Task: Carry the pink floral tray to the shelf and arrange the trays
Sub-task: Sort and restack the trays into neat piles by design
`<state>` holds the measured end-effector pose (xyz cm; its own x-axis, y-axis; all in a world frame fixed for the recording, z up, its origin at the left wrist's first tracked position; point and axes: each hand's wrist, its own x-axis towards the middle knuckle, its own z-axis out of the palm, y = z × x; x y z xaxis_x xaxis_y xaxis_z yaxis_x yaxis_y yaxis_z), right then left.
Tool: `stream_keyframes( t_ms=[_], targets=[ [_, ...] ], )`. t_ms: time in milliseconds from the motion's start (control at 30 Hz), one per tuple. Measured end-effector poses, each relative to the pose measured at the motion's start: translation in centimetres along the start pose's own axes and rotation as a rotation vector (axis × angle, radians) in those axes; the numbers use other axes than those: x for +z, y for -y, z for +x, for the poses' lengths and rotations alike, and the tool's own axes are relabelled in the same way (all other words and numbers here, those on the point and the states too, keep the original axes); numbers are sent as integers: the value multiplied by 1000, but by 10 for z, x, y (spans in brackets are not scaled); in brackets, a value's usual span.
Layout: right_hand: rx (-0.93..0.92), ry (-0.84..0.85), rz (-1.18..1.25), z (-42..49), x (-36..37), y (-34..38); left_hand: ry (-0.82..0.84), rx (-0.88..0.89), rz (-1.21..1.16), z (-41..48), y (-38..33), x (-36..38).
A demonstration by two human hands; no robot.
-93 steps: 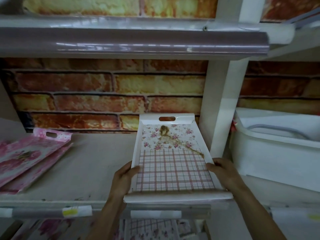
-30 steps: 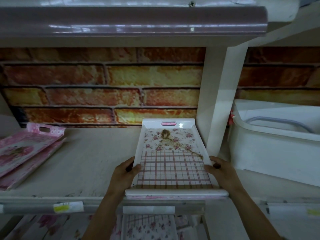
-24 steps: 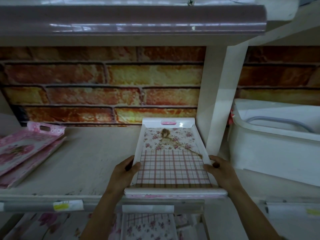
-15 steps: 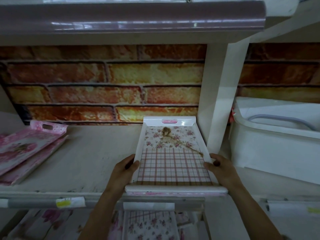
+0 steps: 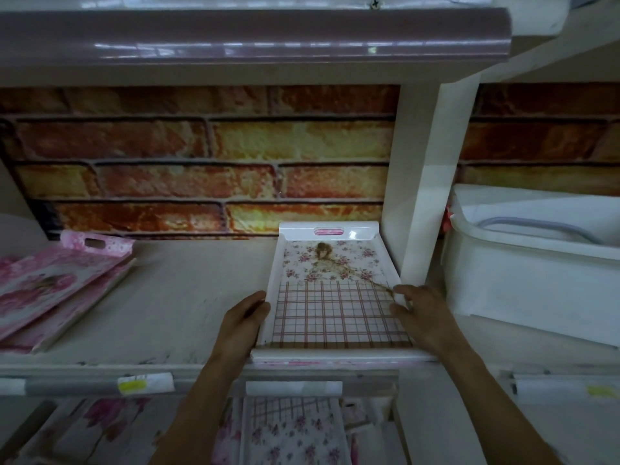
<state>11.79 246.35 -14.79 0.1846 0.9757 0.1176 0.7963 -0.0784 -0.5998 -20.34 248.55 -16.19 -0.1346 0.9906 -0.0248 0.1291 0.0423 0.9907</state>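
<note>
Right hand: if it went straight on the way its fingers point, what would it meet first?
The pink floral tray. The right hand points forward and left, holding the tray's right wall, so it would press into that wall first; the white post looks right of that line.

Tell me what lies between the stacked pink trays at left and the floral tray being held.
Nothing: in the head view, only bare shelf board separates the pink trays from the floral tray, apart from the left hand gripping its edge.

Three trays (image 5: 332,297) (image 5: 50,283) (image 5: 77,313) on shelf (image 5: 167,313); two hands (image 5: 241,323) (image 5: 422,317)
</note>
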Motion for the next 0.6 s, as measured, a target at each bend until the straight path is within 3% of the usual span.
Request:
stream_keyframes(
  t_ms=[167, 600],
  targets=[
    [-89, 42, -81, -14, -2, 42, 12, 7, -116, -12, 0, -9],
    [-301, 189, 244, -64, 64, 149, -50, -20, -264, -67, 22, -93]
  ],
)
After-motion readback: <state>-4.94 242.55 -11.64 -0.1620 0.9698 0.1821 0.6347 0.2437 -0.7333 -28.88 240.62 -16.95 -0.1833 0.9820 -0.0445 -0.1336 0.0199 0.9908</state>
